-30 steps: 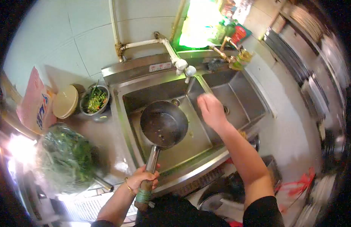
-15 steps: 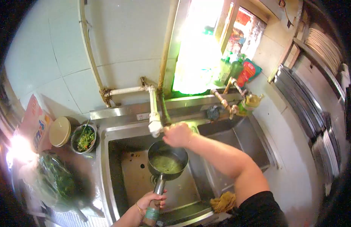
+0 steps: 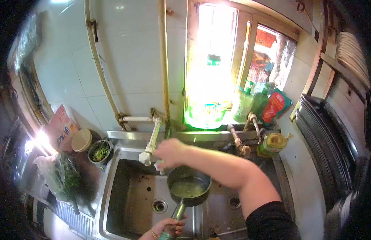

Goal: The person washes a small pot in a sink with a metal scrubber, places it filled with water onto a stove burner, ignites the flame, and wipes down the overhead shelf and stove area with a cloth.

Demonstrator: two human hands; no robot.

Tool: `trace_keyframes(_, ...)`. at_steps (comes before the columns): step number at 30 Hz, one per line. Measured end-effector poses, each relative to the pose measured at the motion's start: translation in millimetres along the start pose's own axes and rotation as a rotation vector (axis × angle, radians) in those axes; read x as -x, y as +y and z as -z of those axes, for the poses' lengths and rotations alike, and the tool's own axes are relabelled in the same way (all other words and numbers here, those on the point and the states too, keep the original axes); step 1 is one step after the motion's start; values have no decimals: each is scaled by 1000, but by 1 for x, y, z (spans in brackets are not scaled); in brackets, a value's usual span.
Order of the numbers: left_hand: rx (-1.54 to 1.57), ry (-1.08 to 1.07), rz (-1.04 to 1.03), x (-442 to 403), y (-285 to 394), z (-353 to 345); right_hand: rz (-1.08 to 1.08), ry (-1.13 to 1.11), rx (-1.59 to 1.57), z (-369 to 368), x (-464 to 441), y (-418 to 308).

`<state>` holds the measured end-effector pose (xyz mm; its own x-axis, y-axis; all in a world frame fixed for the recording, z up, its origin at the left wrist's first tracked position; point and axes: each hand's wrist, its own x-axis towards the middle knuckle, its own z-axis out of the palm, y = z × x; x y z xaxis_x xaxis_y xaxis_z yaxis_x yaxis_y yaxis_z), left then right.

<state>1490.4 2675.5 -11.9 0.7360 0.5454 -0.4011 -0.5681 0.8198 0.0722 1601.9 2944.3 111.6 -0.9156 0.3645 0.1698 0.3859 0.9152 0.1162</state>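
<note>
My left hand (image 3: 169, 227) is wrapped round the handle of a dark saucepan (image 3: 189, 199), at the bottom of the head view. Pale greenish liquid (image 3: 188, 188) lies in the pan, which is held over the sink near the divider between its basins. My right hand (image 3: 170, 153) is closed at the white faucet (image 3: 145, 158), above and left of the pan. Its fingers are slightly blurred, and a small white part shows beneath them.
A steel double sink (image 3: 109, 200) spans the middle. On the left counter stand a bowl of chopped greens (image 3: 100, 151), pale bowls (image 3: 81, 140) and a plastic bag of leafy greens (image 3: 64, 176). Bottles (image 3: 244, 104) line the windowsill; black trays (image 3: 323, 136) are stacked right.
The view has tilted upward. The saucepan has shifted right, towards the sink divider, with my left hand on it. The faucet has swung left, my right hand staying by it.
</note>
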Motion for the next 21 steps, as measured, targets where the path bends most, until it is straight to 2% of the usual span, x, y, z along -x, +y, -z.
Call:
trace_keyframes(1, -31, -42, 18, -5, 8, -19, -41, -49, 16, 52, -5, 18)
trace_keyframes(2, -60, -85, 37, -12, 17, -36, -35, 393, 119, 45, -14, 66)
trace_keyframes(4, -200, -123, -10, -16, 44, -89, -198, 823, 200, 123, -12, 130)
trace_keyframes(5, -269, -98, -69, -16, 60, -119, -226, 942, 266, 150, -15, 176)
trace_keyframes(6, -340, -77, -130, -19, 76, -147, -423, 1060, 292, 184, -11, 191)
trace_keyframes(7, -407, -57, -192, -22, 92, -174, -479, 438, 495, 219, -3, 228)
trace_keyframes(8, -410, -42, -196, -25, 107, -197, -563, 437, 397, 234, -6, 253)
trace_keyframes(9, -409, -21, -201, -28, 120, -219, -671, 267, 291, 256, -2, 242)
trace_keyframes(11, -525, -56, -291, -33, 144, -260, -860, 379, -362, 240, -14, 293)
trace_keyframes(13, -494, -121, -280, -32, 156, -293, -821, 272, -442, 237, -16, 310)
trace_keyframes(14, -562, -74, -323, -34, 158, -308, -803, 205, -488, 231, -21, 310)
trace_keyframes(15, -627, -27, -364, -36, 159, -322, -831, 127, -490, 244, -17, 281)
trace_keyframes(17, -530, -79, -328, -43, 161, -346, -869, 34, -450, 255, -21, 252)
trace_keyframes(18, -486, -109, -309, -46, 163, -350, -893, 86, -468, 248, -27, 261)
trace_keyframes(21, -440, -190, -245, -51, 170, -350, -869, 33, -389, 265, -18, 251)
